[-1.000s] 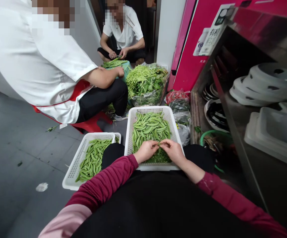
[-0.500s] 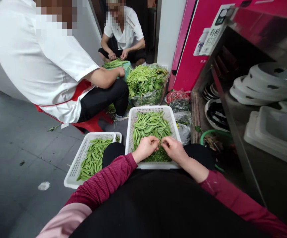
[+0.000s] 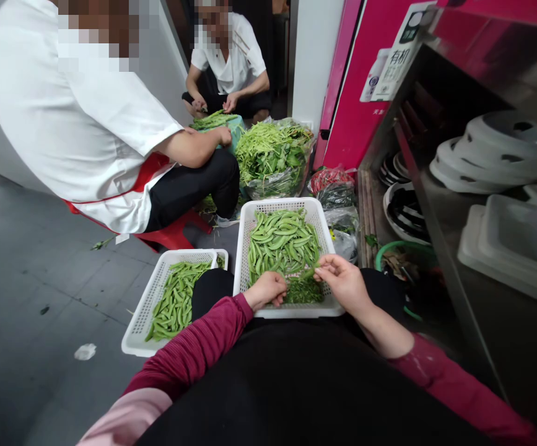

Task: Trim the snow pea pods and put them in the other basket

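Observation:
A white perforated basket (image 3: 241, 254) rests at my lap, with whole green pea pods (image 3: 283, 236) in its far part. Thin green trimmings (image 3: 301, 295) lie in the near part. Between the thumb and fingers of my right hand (image 3: 346, 286) is a single pea pod (image 3: 309, 272), held over the basket's near right side. My left hand (image 3: 267, 290) is closed in a pinch above the near left side; whatever is in its fingertips is too small to make out. By my left knee stands a second white basket (image 3: 133, 331) of pea pods (image 3: 179, 296).
One co-worker (image 3: 87, 124) sits on a red stool (image 3: 179, 232) at the left; another (image 3: 231, 62) squats behind, handling green stalks. A bag of leafy greens (image 3: 275, 152) stands ahead. To the right are a metal shelf (image 3: 440, 248) with white containers and a green-rimmed bin (image 3: 382, 251).
My hands have moved apart from near contact. The right went right and now shows a pod in its fingers; the left drew slightly left and nearer to me.

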